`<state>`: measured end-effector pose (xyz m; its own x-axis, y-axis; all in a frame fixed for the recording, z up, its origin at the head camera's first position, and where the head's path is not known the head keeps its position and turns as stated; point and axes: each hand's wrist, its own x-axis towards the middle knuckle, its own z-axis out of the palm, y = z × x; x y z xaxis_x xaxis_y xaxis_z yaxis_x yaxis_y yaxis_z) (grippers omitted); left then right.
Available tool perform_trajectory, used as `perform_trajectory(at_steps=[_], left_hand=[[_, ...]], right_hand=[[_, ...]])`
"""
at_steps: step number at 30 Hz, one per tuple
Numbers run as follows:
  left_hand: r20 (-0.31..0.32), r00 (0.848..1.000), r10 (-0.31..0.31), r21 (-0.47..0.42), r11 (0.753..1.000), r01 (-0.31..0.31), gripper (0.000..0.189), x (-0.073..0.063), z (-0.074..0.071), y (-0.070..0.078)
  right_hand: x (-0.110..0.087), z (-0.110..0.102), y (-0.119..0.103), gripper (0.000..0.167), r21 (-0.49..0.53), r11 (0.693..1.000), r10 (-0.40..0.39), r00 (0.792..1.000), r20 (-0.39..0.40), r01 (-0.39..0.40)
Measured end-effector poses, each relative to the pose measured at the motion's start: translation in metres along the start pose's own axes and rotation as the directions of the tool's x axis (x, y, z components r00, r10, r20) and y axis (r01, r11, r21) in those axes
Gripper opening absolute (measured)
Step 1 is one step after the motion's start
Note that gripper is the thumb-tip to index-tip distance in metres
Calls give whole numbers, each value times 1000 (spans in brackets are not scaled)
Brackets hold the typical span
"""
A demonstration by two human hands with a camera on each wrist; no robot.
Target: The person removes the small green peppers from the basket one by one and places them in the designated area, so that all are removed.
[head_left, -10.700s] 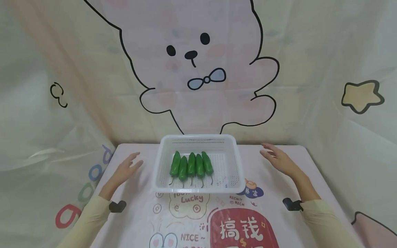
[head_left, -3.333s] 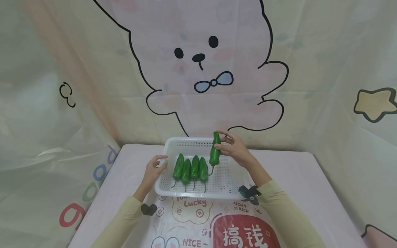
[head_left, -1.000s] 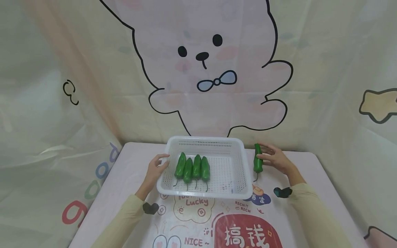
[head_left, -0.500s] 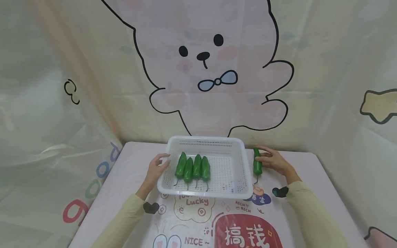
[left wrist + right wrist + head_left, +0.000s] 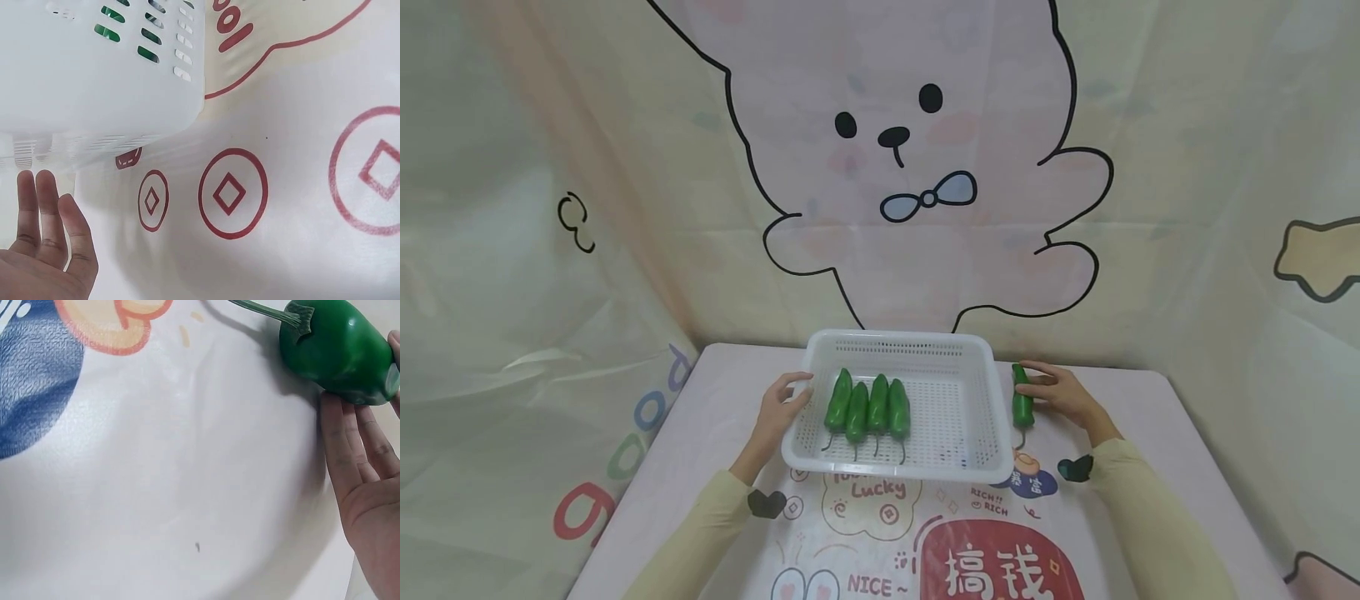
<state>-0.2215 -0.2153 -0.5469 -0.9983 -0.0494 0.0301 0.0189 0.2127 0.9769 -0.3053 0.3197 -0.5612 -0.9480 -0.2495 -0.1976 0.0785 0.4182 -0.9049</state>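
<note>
A white perforated plastic basket (image 5: 973, 400) stands on the table with several green peppers (image 5: 878, 404) lying side by side in its left half, stems toward the person. My left hand (image 5: 772, 414) holds the basket's left rim, its thumb and index finger over the edge; in the left wrist view other fingers (image 5: 47, 212) reach up below the rim. To the basket's right, my right hand (image 5: 1063, 394) pinches one green pepper (image 5: 1022, 407) between thumb and fingers, stem toward the person. Close over the tabletop, that pepper (image 5: 340, 347) shows its stem end in the right wrist view.
The white tablecloth (image 5: 1120, 400) carries printed drawings and a red patch with lettering (image 5: 1000, 567) in front of the basket. Behind the table hangs a cloth backdrop (image 5: 917, 258) with a cartoon bear; fabric walls stand at both sides.
The right hand has taken one pepper out of the basket, carried it right and lowered it beside the basket. The left hand has come to the basket's left rim and stayed there.
</note>
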Motion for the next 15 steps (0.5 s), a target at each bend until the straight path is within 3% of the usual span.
perform_trajectory(at_steps=[15], left_hand=[[26,999,-24,-47,999,25,42,1,-2,0]], right_hand=[[-8,1,-4,69,0,1000,1,999,-47,-1]])
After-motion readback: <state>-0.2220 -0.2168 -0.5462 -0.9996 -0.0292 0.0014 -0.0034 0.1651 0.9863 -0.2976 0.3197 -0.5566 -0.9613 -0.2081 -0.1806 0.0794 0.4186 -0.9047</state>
